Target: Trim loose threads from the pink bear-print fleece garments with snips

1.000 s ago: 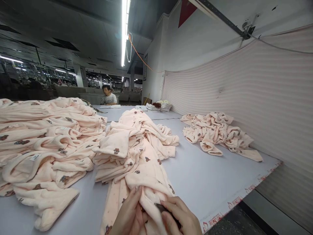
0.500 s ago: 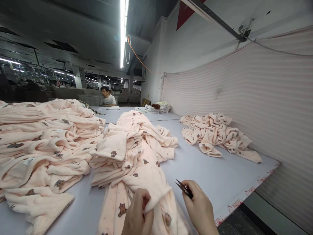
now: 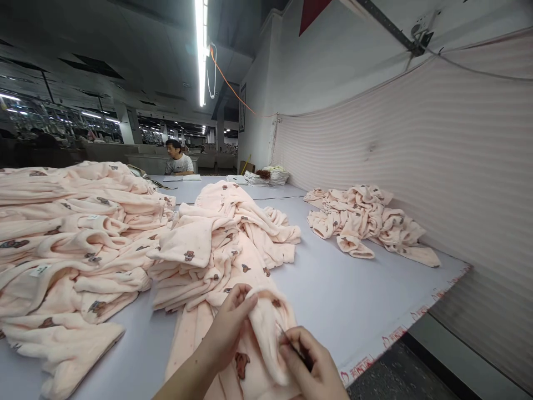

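A pale pink fleece garment (image 3: 250, 261) with brown bear prints lies along the table in front of me. My left hand (image 3: 237, 311) pinches a folded edge of its cloth between thumb and fingers. At the other side of that fold, my right hand (image 3: 310, 358) is closed around small dark thread snips (image 3: 296, 351). Their tips point into the fold and touch or nearly touch the cloth; the handle is mostly hidden by my fingers. Just beyond lies a stack of folded fleece pieces (image 3: 187, 244) in the same print.
A large heap of like garments (image 3: 75, 239) covers the table's left side. A smaller pile (image 3: 362, 214) lies by the striped cloth wall hanging (image 3: 375, 139). Paper stacks (image 3: 266, 176) stand at the far end, and a person (image 3: 179, 159) sits beyond the table (image 3: 333, 294).
My right hand has brought the snips left, down onto the garment. My left hand has moved up and lifted the cloth edge into a fold. The view has tilted slightly.
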`<state>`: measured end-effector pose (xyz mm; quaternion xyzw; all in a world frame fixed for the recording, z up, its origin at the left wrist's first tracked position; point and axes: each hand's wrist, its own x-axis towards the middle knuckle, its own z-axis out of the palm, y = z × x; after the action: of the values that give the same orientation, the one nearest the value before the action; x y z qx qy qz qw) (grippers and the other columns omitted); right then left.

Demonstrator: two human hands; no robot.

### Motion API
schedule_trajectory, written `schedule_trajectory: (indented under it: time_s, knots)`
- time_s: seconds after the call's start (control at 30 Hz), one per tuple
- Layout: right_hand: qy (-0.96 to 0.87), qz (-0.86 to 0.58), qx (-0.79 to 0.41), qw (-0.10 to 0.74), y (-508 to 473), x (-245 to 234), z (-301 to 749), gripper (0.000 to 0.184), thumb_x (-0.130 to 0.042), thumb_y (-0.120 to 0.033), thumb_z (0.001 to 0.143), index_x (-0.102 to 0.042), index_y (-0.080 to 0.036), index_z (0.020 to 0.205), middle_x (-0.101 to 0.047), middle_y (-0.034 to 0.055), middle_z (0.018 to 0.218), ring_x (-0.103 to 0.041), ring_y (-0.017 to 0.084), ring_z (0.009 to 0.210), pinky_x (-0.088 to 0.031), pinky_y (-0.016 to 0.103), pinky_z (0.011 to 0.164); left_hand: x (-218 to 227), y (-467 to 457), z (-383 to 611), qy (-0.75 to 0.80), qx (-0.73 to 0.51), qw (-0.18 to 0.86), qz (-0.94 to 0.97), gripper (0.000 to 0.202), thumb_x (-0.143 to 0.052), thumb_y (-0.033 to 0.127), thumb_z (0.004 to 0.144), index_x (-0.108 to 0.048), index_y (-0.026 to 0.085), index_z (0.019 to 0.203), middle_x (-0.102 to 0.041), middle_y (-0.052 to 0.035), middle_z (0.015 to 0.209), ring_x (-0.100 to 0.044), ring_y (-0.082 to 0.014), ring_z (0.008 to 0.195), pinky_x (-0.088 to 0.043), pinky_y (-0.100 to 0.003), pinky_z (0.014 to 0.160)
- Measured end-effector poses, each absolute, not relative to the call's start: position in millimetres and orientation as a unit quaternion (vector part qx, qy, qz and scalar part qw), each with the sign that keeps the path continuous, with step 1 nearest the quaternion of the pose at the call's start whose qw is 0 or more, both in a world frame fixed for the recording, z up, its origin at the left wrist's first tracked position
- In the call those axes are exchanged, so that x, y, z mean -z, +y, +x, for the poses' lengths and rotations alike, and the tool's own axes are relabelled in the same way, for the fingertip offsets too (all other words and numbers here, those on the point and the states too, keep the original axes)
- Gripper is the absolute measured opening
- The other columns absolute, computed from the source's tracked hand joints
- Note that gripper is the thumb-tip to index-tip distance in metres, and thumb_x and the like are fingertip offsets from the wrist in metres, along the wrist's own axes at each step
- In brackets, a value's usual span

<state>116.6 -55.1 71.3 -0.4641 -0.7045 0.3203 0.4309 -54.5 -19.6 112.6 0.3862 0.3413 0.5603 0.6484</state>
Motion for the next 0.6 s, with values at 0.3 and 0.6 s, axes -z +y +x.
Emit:
schedule_trajectory:
  time_s: [0.3, 0.6]
  knots:
    - [-0.751, -0.507, -0.259, 0.334, -52.4, -66.9, 107.0, 0.015, -0.053, -0.025, 0.086, -0.063, -0.022, 0.075, -0.066, -0.0001, 0.075, -0.062, 0.018, 0.073, -0.043, 0.024, 0.065, -108.0, -19.9, -72.5, 0.393, -0.562, 0.613, 0.391, 0.02, -0.067, 0.032, 0.079, -0.056, 0.021, 0.091, -0.059, -0.0005, 0.088, -0.059, -0.0153, 0.089, -0.045, -0.027, 0.083]
    - [-0.564, -0.407, -0.57, 0.437, -21.0, -79.4, 105.1, 0.033, -0.054, -0.049, 0.086, -0.058, -0.018, 0.077, -0.056, -0.002, 0.071, -0.053, 0.015, 0.068, -0.043, 0.024, 0.061, -77.6, -73.3, -49.5, 0.547, -0.399, 0.359, 0.643, 0.031, -0.068, 0.03, 0.069, -0.058, 0.021, 0.096, -0.065, -0.0024, 0.084, -0.057, -0.0215, 0.072, -0.04, -0.028, 0.066]
